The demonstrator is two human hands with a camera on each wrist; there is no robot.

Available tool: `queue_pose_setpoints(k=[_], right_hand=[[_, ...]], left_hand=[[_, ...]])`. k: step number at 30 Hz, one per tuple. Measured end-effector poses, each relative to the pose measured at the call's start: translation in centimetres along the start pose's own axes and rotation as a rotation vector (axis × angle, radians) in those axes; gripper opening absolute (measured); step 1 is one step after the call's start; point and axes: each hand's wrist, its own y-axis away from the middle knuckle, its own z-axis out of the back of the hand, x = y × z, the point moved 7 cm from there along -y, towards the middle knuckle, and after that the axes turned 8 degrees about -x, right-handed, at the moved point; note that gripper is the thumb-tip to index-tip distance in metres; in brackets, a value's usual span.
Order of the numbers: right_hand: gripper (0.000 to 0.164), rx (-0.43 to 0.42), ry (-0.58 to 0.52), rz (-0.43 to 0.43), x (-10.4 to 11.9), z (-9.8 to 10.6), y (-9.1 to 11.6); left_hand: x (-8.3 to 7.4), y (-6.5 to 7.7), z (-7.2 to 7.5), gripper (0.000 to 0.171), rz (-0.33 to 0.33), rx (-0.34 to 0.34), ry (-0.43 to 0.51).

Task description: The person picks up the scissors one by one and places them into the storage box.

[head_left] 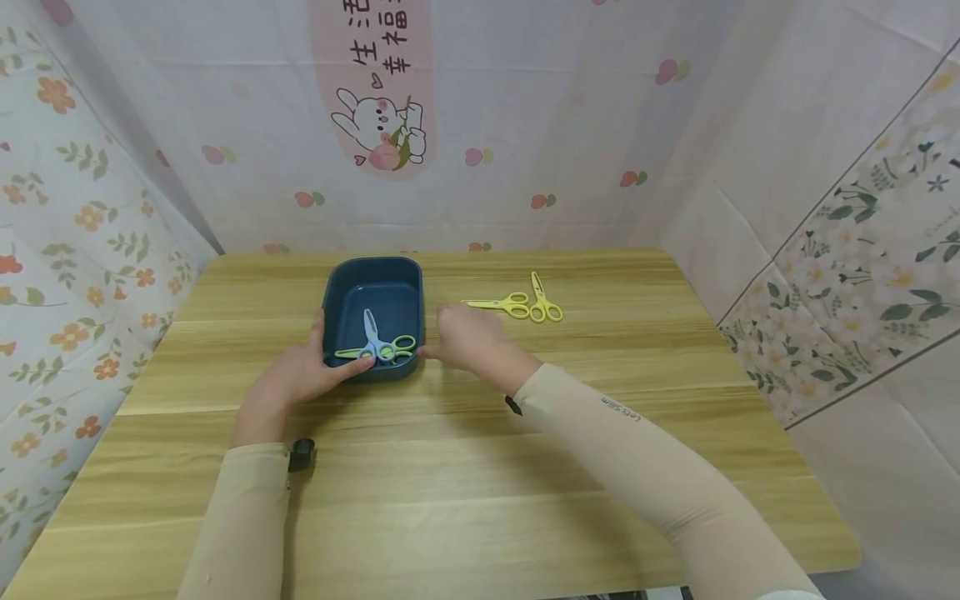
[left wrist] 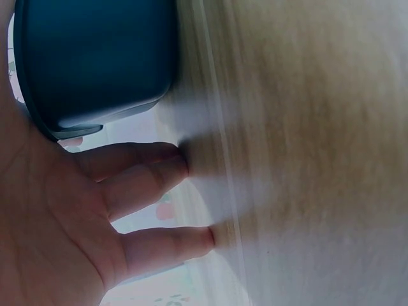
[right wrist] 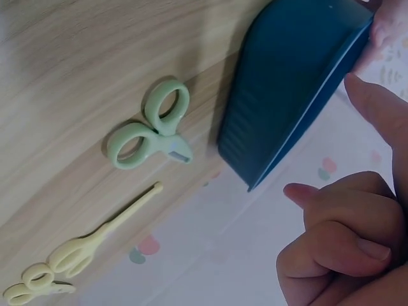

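A dark blue box [head_left: 372, 292] stands on the table, with blue-handled scissors [head_left: 371, 333] and green scissors [head_left: 405, 341] lying inside at its near end. My left hand [head_left: 288, 371] holds the near left corner, its thumb over the front rim beside the blue scissors. In the left wrist view, its other fingers [left wrist: 146, 185] extend down to the table outside the wall. My right hand [head_left: 472, 337] is at the box's right side, thumb at the rim, other fingers loosely bent with nothing in them. Pale green scissors [right wrist: 153, 131] lie beside the box, hidden in the head view.
Two yellow scissors, one pair [head_left: 504, 305] lying sideways and another [head_left: 542, 300] pointing away, are right of my right hand. A wooden table [head_left: 450, 483] carries everything. Patterned cloth [head_left: 510, 125] hangs behind the table and on both sides.
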Motion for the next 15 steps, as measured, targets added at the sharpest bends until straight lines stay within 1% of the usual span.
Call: queue_pose_setpoints(k=[2, 8, 12, 15], right_hand=[[0.057, 0.003, -0.010, 0.000, -0.2, 0.0, 0.0], [0.069, -0.025, -0.012, 0.002, -0.7, 0.0, 0.0], [0.059, -0.035, -0.020, -0.001, -1.2, -0.2, 0.1], [0.051, -0.025, -0.030, -0.010, -1.8, -0.6, 0.1]], left_hand=[[0.0, 0.0, 0.0, 0.139, 0.000, 0.002, -0.001], [0.0, 0.0, -0.1, 0.140, 0.002, 0.001, 0.002], [0.1, -0.1, -0.1, 0.140, -0.002, 0.003, 0.004], [0.1, 0.0, -0.1, 0.140, -0.006, 0.002, 0.007]])
